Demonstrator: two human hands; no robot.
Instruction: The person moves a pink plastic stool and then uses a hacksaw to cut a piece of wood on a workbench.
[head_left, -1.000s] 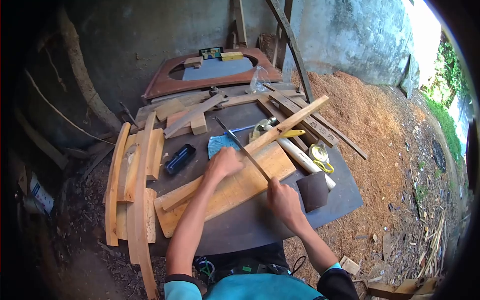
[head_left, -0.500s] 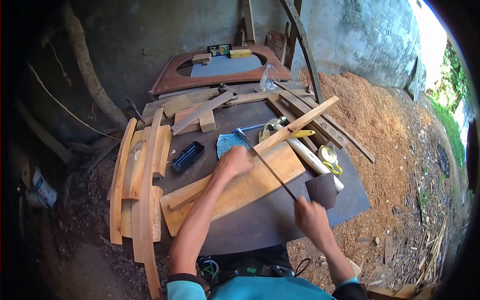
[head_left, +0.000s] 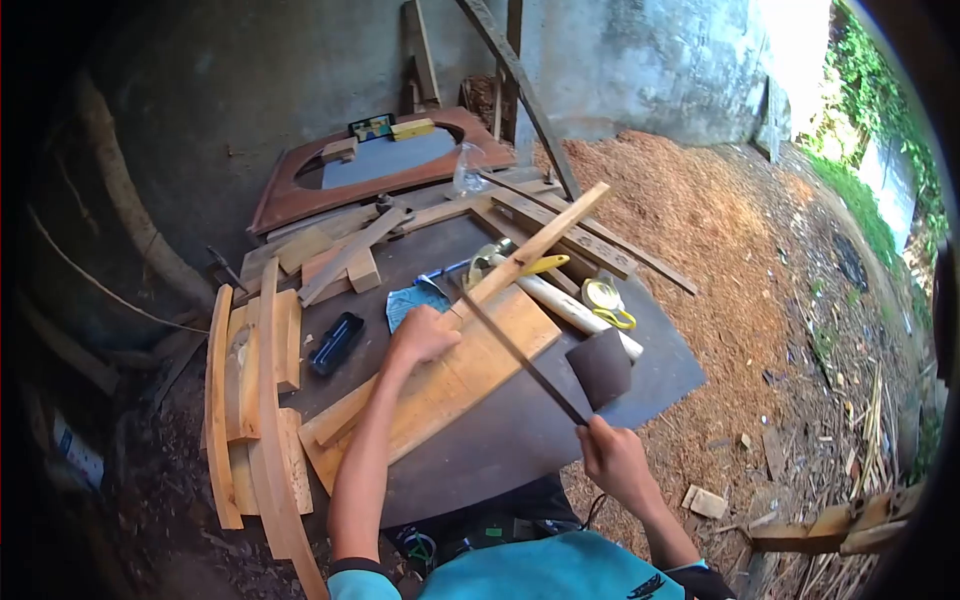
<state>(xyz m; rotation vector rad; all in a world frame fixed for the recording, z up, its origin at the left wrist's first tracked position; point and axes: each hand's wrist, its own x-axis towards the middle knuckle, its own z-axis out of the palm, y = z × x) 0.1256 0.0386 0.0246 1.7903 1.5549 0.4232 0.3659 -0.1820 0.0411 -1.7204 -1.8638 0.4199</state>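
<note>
A narrow wooden strip (head_left: 530, 250) lies slantwise on a wider wooden board (head_left: 480, 370). My left hand (head_left: 425, 335) is closed around the strip near its middle. In my right hand (head_left: 612, 460), a long, flat, dark metal file (head_left: 520, 358) is gripped by its near end. The file slants up and leftward, its far part overlapping the strip just beyond my left hand. Beside the board, a curved dark sheet of sandpaper (head_left: 602, 368) rests against a pale round wooden handle (head_left: 570, 307). A crumpled blue packet (head_left: 408, 302) is close behind my left hand.
Curved wooden pieces (head_left: 268, 400) are stacked at the table's left edge, near a dark blue case (head_left: 337, 343). A tape roll (head_left: 602, 293) and a yellow-handled tool (head_left: 546, 264) lie to the right. Behind is a brown frame (head_left: 290, 195); wood shavings (head_left: 680, 220) cover the ground.
The view has swung right, shifting the table leftward in it. The file's broad side shows more now. My left hand stays on the strip.
</note>
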